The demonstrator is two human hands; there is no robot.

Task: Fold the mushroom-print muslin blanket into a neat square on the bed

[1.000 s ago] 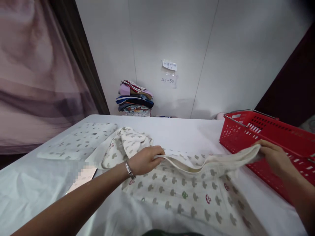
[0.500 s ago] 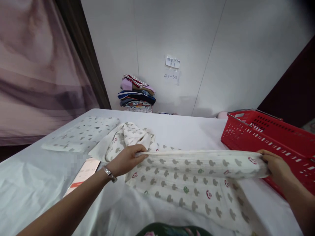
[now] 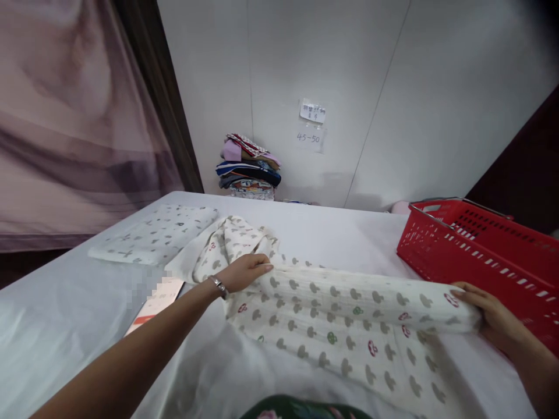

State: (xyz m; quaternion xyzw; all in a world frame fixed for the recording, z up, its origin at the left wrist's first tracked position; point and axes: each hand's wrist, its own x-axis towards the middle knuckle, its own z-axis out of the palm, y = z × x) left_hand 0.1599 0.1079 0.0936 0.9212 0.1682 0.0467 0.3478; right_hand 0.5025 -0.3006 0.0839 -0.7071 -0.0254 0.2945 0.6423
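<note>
A cream cloth printed with grey, red and green mushrooms [image 3: 345,317] lies across the white-covered table [image 3: 65,326], its far edge folded over toward me. My left hand [image 3: 242,272], a watch on its wrist, pinches the left end of that fold. At the right end my right hand [image 3: 491,311] grips the fold, beside the red basket. A bunched part of the same print [image 3: 227,241] lies just behind my left hand.
A red plastic basket [image 3: 480,256] stands at the table's right. A folded cloth of the same print [image 3: 155,235] lies at the far left, a card [image 3: 155,299] in front of it. Stacked clothes [image 3: 248,169] rest against the wall under paper labels.
Both hands have drawn the cloth's far edge toward me and lowered it, so the fold now lies flat on the cloth below.
</note>
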